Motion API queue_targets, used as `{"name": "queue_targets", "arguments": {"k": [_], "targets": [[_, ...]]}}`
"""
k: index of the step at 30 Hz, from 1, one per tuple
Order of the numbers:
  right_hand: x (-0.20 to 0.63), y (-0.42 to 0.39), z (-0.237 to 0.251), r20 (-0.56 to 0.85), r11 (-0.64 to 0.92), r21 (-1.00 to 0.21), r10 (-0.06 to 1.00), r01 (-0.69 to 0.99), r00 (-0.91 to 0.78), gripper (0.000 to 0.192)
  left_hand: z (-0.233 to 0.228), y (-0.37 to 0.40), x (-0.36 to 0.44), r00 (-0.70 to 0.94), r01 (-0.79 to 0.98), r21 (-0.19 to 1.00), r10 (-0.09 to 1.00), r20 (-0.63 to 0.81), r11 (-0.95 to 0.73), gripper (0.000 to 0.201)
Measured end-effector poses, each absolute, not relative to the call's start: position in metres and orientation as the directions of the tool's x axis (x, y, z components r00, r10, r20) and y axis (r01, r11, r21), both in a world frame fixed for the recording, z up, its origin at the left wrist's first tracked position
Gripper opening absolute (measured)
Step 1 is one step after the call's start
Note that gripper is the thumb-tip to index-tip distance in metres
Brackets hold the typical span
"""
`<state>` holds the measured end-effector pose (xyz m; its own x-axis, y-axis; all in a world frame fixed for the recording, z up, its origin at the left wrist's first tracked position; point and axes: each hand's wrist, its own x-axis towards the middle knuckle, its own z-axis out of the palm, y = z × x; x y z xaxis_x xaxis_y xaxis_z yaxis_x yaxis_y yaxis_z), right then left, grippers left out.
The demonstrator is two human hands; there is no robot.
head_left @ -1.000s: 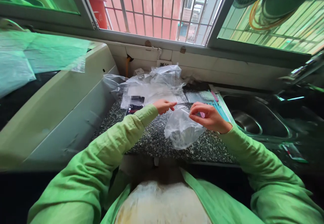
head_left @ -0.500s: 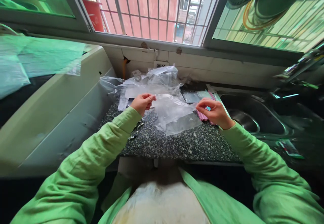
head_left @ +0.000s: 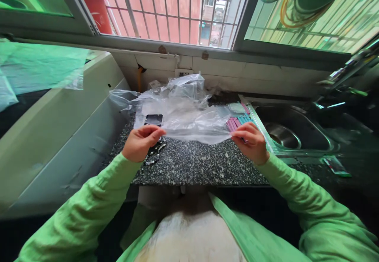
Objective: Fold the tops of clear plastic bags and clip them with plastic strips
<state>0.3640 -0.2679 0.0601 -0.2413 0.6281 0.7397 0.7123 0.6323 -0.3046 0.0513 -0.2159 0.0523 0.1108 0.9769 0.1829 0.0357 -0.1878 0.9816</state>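
Both my hands stretch a clear plastic bag flat above a speckled granite counter. My left hand pinches its left edge. My right hand pinches its right edge. Under my left hand a dark beaded chain lies on the counter. Beside my right hand lies a bundle of pink and teal sticks.
More crumpled clear plastic bags are heaped at the back of the counter, with a dark card among them. A steel sink is at the right. A white appliance stands at the left. A barred window is ahead.
The bag hung bunched between my hands close together; my hands have since moved apart and pulled it out wide and flat. The view tilted slightly downward.
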Motion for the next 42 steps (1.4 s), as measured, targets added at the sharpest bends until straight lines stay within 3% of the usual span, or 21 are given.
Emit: {"name": "queue_targets", "arguments": {"k": [4,9,14,17,19,21,25,28,31,34,42], "targets": [[0.365,-0.290,0.024,0.684,0.648,-0.289,0.655,0.705,-0.322,0.009,0.030,-0.243,0.043,0.284,0.259,0.925,0.937,0.201,-0.277,0.022],[0.363,-0.306,-0.011,0.578,0.658,-0.237,0.687,0.715,-0.441,0.009,0.000,-0.255,0.041,0.442,0.373,0.875,0.888,0.124,-0.308,0.024],[0.360,-0.311,-0.019,0.498,0.707,-0.125,0.652,0.696,-0.572,0.009,-0.016,-0.245,0.033,0.382,0.544,0.772,0.916,0.122,-0.329,0.028],[0.372,-0.308,-0.016,0.536,0.697,-0.030,0.616,0.716,-0.577,0.009,-0.015,-0.247,0.029,0.213,0.695,0.603,0.913,0.349,-0.392,0.024],[0.383,-0.305,-0.014,0.548,0.653,0.030,0.623,0.757,-0.559,0.011,-0.013,-0.258,0.033,0.181,0.739,0.465,0.808,0.560,-0.488,0.019],[0.393,-0.302,-0.014,0.523,0.607,0.086,0.647,0.790,-0.555,0.016,-0.014,-0.276,0.047,0.289,0.693,0.332,0.668,0.686,-0.640,0.016],[0.394,-0.296,-0.018,0.474,0.558,0.143,0.686,0.817,-0.551,0.028,-0.027,-0.310,0.101,0.605,0.518,0.119,0.461,0.649,-0.847,0.024],[0.381,-0.291,-0.022,0.462,0.534,0.150,0.706,0.832,-0.536,0.029,-0.038,-0.317,0.142,0.680,0.544,0.026,0.459,0.572,-0.839,0.032],[0.370,-0.287,-0.025,0.432,0.505,0.161,0.737,0.848,-0.520,0.022,-0.041,-0.309,0.162,0.691,0.591,-0.010,0.499,0.523,-0.807,0.017],[0.371,-0.281,-0.024,0.412,0.494,0.184,0.746,0.850,-0.523,0.022,-0.039,-0.300,0.156,0.694,0.585,-0.011,0.494,0.524,-0.811,0.018],[0.401,-0.282,-0.013,0.502,0.452,0.230,0.704,0.862,-0.503,0.020,-0.034,-0.296,0.085,0.610,0.548,0.102,0.480,0.631,-0.830,0.010]]}}
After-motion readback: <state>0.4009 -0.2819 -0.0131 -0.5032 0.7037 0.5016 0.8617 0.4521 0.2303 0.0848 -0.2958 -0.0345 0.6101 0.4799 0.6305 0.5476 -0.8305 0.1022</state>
